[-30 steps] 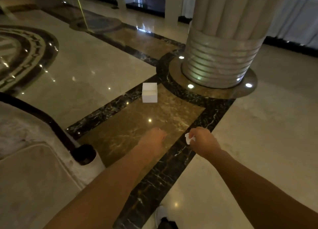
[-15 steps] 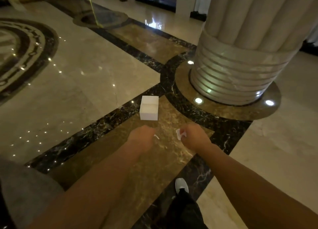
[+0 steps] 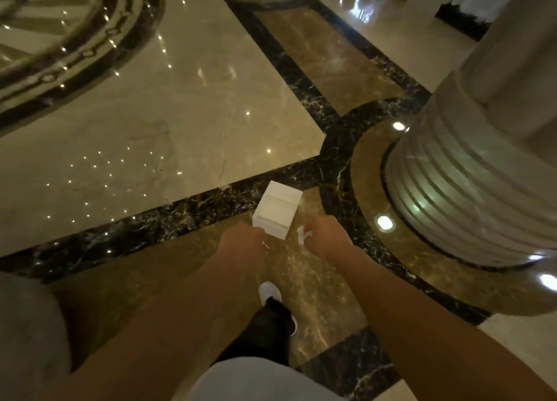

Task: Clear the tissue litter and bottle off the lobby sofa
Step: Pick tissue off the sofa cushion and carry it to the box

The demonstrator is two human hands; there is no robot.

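Note:
Both my arms reach forward over the marble floor. My right hand (image 3: 327, 234) is closed on a crumpled white tissue (image 3: 302, 234) that sticks out at its left side. My left hand (image 3: 241, 242) is a closed fist with a small white tissue scrap (image 3: 265, 245) showing at its right edge. Just beyond both hands a small white box-shaped bin (image 3: 278, 209) stands on the floor. No bottle is visible. The sofa (image 3: 21, 328) shows only as a pale grey edge at the lower left.
A large fluted column (image 3: 482, 165) on a round base with floor lights rises at the right. Polished beige marble with dark inlaid bands spreads ahead and left. My white shoe (image 3: 269, 292) and dark trouser leg are below the hands.
I have walked away from the sofa toward the white bin. It now lies right in front of my hands, and the column is much nearer. Both hands stay closed.

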